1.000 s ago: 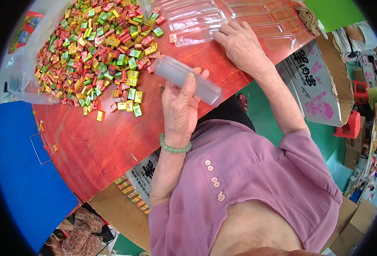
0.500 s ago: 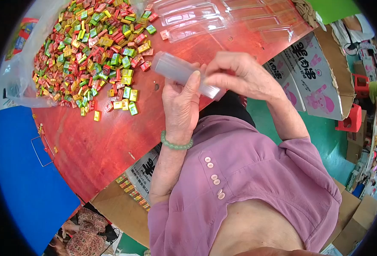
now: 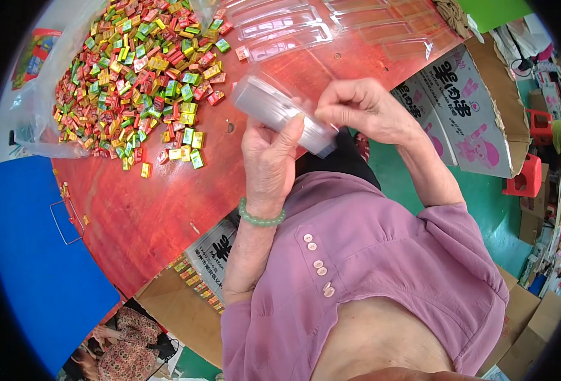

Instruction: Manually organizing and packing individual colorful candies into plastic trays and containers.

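A stack of long clear plastic trays (image 3: 274,105) is gripped in my left hand (image 3: 271,155), thumb on top and fingers underneath. The stack is tilted above the front edge of the red table, its lower end over my lap. My right hand (image 3: 369,114) is at the right long side of the stack, thumb and forefinger pinched together. Whether a tray's edge is between those fingertips is too blurred to tell. Left of my hands lies a large heap of small wrapped candies (image 3: 141,82) in red, yellow and green.
More clear trays (image 3: 280,35) lie on the far part of the red table (image 3: 160,209). A plastic bag (image 3: 45,120) is spread around the heap. Printed cartons (image 3: 458,114) stand to the right, beside red stools (image 3: 523,178). Another person (image 3: 128,346) is at lower left.
My right hand has shifted slightly right along the stack, its fingers now more tightly pinched. The stack has tipped a little and its face shows more.
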The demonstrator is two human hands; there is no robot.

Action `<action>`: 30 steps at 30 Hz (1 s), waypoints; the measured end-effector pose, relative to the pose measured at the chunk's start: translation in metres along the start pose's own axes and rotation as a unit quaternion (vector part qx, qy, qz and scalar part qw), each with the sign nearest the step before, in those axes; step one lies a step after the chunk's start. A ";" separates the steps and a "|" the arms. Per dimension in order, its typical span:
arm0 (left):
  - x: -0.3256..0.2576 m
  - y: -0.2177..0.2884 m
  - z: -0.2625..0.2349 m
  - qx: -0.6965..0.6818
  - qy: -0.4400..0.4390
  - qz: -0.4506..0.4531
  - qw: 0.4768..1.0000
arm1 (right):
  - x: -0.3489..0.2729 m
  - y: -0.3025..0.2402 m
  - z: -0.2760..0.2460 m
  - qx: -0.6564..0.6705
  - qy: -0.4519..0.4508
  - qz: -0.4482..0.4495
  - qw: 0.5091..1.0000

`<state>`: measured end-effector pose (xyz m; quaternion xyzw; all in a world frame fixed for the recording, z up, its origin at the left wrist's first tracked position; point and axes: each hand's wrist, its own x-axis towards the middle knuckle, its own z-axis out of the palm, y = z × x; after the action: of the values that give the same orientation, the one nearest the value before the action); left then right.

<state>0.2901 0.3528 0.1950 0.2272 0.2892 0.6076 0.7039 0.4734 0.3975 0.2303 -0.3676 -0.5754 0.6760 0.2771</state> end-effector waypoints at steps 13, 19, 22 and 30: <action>-0.007 0.000 -0.005 -0.019 0.037 -0.005 0.999 | 0.027 0.019 -0.023 -0.704 0.153 -0.255 0.645; -0.007 0.000 -0.003 -0.015 0.025 -0.034 0.999 | 0.021 0.020 -0.022 -0.715 0.181 -0.236 0.633; -0.007 -0.003 0.000 -0.018 0.026 -0.037 0.999 | 0.005 0.009 -0.006 -0.670 0.213 -0.256 0.664; -0.006 -0.006 0.004 -0.014 0.013 -0.031 0.999 | -0.018 0.002 0.018 -0.319 0.059 -0.129 0.937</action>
<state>0.2963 0.3462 0.1946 0.1999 0.2966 0.5928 0.7216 0.4690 0.3722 0.2324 -0.3984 -0.7862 0.3920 0.2636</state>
